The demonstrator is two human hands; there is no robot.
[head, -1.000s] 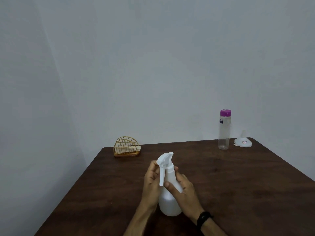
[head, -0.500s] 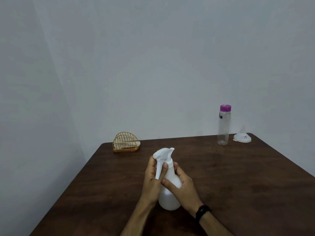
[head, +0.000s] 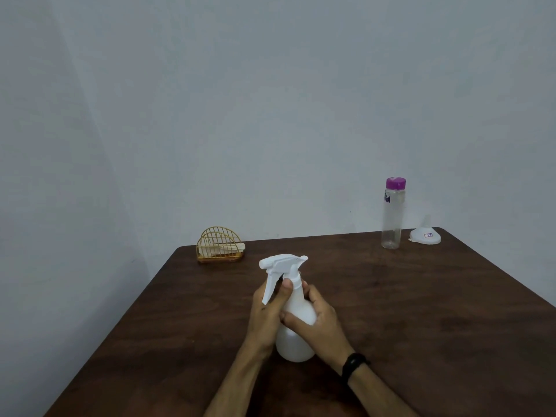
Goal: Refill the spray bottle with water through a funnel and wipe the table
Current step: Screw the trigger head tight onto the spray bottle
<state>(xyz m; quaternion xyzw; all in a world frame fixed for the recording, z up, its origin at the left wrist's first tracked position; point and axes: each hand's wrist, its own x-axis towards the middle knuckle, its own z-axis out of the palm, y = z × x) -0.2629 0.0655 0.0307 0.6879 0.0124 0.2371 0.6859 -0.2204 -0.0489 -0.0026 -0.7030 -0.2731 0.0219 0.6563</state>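
A white spray bottle point(head: 294, 326) stands upright near the middle of a dark brown wooden table point(head: 421, 326), its trigger head still on and pointing left. The left hand point(head: 267, 314) curls around the bottle's neck just under the trigger, thumb up against the collar. The right hand point(head: 319, 323), with a black band point(head: 353, 364) on its wrist, wraps around the bottle's body. At the far right corner stand a clear water bottle with a purple cap point(head: 392, 213) and, just beside it, a white funnel point(head: 425, 234) resting mouth down. A gold wire napkin holder point(head: 219, 245) sits at the far left edge.
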